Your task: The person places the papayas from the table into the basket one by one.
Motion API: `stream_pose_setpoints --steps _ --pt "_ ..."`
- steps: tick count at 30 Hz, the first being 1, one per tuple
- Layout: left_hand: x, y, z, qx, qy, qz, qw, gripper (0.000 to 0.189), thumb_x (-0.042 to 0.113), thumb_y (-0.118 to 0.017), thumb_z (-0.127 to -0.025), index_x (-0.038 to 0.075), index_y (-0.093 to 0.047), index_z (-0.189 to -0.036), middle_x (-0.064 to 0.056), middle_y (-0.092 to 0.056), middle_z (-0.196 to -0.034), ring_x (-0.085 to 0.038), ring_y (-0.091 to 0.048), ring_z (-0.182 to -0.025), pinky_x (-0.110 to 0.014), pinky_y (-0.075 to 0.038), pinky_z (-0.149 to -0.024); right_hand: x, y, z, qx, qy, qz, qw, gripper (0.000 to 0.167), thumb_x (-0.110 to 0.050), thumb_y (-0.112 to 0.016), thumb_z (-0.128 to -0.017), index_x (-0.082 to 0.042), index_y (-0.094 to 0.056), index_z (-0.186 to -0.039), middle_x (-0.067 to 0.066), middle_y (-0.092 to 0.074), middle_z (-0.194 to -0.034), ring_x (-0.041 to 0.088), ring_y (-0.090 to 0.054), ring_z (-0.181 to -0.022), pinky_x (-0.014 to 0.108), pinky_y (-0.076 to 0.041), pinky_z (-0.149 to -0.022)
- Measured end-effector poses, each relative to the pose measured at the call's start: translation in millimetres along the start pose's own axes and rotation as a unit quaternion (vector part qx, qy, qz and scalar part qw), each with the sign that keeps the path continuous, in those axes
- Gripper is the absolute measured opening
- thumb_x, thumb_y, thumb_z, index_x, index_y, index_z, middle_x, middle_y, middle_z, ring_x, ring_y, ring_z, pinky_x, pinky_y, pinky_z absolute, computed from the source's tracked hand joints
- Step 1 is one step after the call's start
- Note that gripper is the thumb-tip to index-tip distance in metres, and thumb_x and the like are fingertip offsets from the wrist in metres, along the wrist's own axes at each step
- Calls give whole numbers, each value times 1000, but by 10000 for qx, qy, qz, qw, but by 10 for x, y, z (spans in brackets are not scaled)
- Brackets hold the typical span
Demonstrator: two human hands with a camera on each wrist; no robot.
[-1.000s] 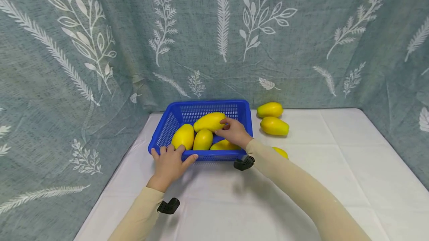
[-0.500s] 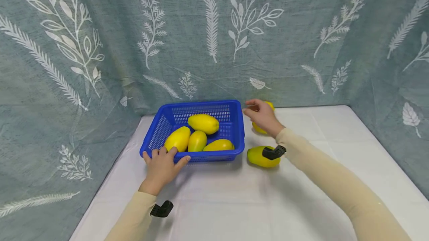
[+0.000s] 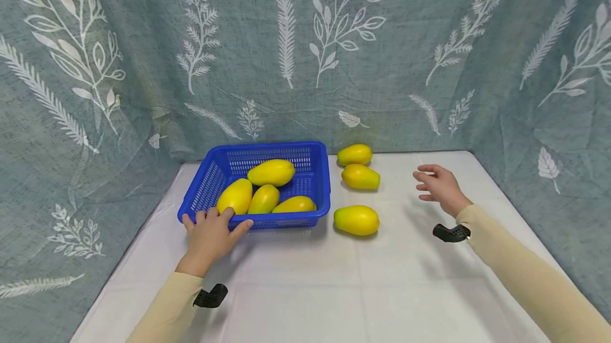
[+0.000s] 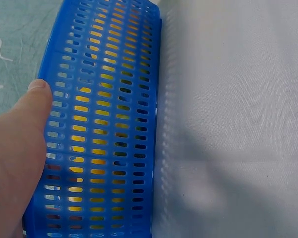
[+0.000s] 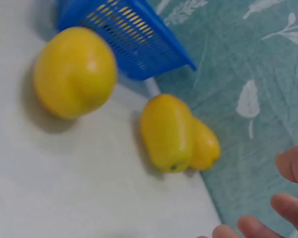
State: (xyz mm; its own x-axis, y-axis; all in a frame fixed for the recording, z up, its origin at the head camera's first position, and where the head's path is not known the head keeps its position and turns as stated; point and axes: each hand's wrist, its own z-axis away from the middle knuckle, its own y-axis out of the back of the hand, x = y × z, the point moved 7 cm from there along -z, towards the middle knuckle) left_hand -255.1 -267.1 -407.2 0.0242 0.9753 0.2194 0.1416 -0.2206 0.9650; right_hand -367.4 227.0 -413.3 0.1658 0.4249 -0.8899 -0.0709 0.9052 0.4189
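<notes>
A blue plastic basket (image 3: pixel 324 184) with slotted walls holds several yellow fruits (image 3: pixel 271 173), shaped like papayas or mangoes. My left hand (image 3: pixel 207 239) holds the basket's front rim near its left corner, fingers over the edge and thumb (image 4: pixel 37 94) on the rim. Three more such fruits lie on the cloth right of the basket: a front one (image 3: pixel 356 220), a middle one (image 3: pixel 360 177) and a back one (image 3: pixel 355 155). Further right, my right hand (image 3: pixel 443 188) hangs above the cloth with loosely bent fingers and nothing in them, apart from the fruits.
A white cloth (image 3: pixel 296 300) covers the table. Behind it and along both sides hangs a grey-green curtain (image 3: pixel 401 56) with white leaf prints, close behind the basket and the back fruit. A black wrist device (image 3: pixel 451 232) sits under my right sleeve.
My right hand has left the fruit at the basket's right back, which stays inside, and moved right past the loose fruits. The left hand stays on the rim; the view has shifted right.
</notes>
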Motion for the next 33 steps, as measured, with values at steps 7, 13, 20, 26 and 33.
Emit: stream_pose_setpoints --steps 7,13,20,26,33 --pt "-23 29 7 -33 35 -49 10000 63 56 -57 -99 1 -63 -129 -38 -56 -124 -66 -41 -123 -88 -6 -105 196 -290 15 -402 -277 42 9988 63 -35 -51 -106 -3 -32 -157 26 -44 -154 41 -55 -132 32 -61 -87" --pt "-28 9 3 -104 63 -122 9999 63 57 -56 -99 2 -63 -130 -39 -55 -127 -66 -41 -124 -88 -6 -105 218 -739 61 -964 -273 114 9949 62 -36 -56 -104 -6 -37 -155 24 -47 -151 38 -59 -125 32 -62 -83" --pt "13 -7 -5 -22 -12 -48 10000 61 56 -57 -98 3 -64 -127 -37 -58 -124 -65 -43 -122 -88 -7 -106 164 -1156 111 -1502 98 303 9881 65 -37 -65 -98 -7 -42 -152 26 -48 -151 34 -59 -122 32 -58 -80" --pt "18 -23 -15 13 -17 -50 10000 61 56 -57 -98 3 -64 -127 -36 -58 -123 -64 -44 -122 -88 -7 -106 103 -1275 116 -1368 296 549 9886 60 -34 -69 -96 -7 -50 -147 27 -49 -150 34 -59 -123 31 -54 -79" --pt "-20 6 3 111 -27 -66 9999 59 55 -59 -98 3 -65 -123 -34 -60 -119 -63 -46 -119 -88 -9 -105 85 -1260 130 -1414 200 493 9885 55 -33 -63 -99 -5 -52 -145 25 -52 -145 28 -59 -109 29 -54 -76"
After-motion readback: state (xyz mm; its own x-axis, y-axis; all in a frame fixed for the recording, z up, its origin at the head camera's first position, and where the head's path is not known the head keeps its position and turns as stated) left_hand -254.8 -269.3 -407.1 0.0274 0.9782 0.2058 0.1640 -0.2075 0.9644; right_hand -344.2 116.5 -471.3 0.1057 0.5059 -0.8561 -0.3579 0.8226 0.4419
